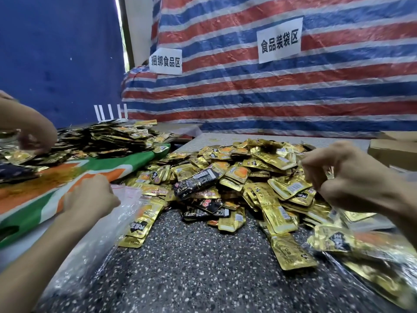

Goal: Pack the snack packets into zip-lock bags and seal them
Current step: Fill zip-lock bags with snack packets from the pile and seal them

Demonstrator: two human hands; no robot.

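Two clear bags are in play and a big pile of snack packets sits dead centre on the speckled worktop, mostly gold with a few black ones on its near slope. The left hand is balled up, fingers curled in around the mouth of the left bag. That bag's long axis runs along the forearm towards the near left edge, with its mouth at the far end, just beside the pile, and a few gold packets already show through the plastic. Over on the other side, the right hand hovers at the pile's right flank with fingers and thumb drawn together. It is blurred, and whether it pinches plastic, a packet or nothing I cannot tell. Under its wrist lies the right bag, stuffed with gold packets and angled off to the near right corner. So the stock lies ahead and between the hands, and the right hand is the closer one to the thick of it. If the left bag is the next one filled, I reckon packets must travel leftwards across the pile to that mouth. Far left, another person's hand works a second heap.
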